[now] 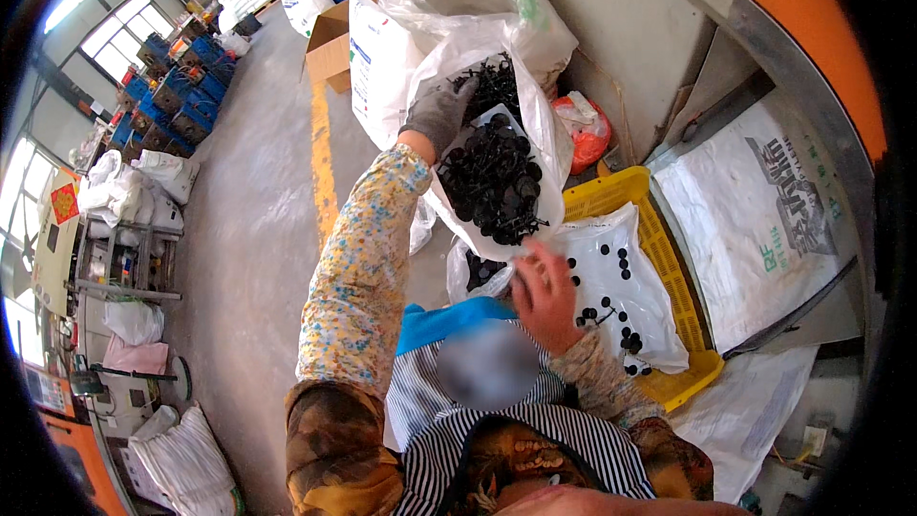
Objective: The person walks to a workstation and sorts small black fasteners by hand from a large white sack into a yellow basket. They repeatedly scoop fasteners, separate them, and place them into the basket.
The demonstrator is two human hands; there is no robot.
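My left hand [432, 118], in a dark grey glove, reaches into the mouth of a large white plastic bag [556, 148]. Its fingers curl down beside small black parts [492, 177] with round heads and thin stems; what they grip is hidden. A pale edge splits the black parts into a far and a near heap. My right hand [546, 298], bare and blurred, is at the bag's near rim, its fingers bent; whether they pinch the plastic cannot be told. Right of it, a yellow crate [666, 258] holds a white plastic sheet [626, 301] with scattered black parts on it.
A cardboard box [330, 46] stands beyond the bag on the left. A red plastic bundle [583, 131] lies behind the crate. A printed white sack [755, 220] lies against the machine at right. Blue metal blocks [181, 96] and filled sacks [138, 186] stand across the aisle.
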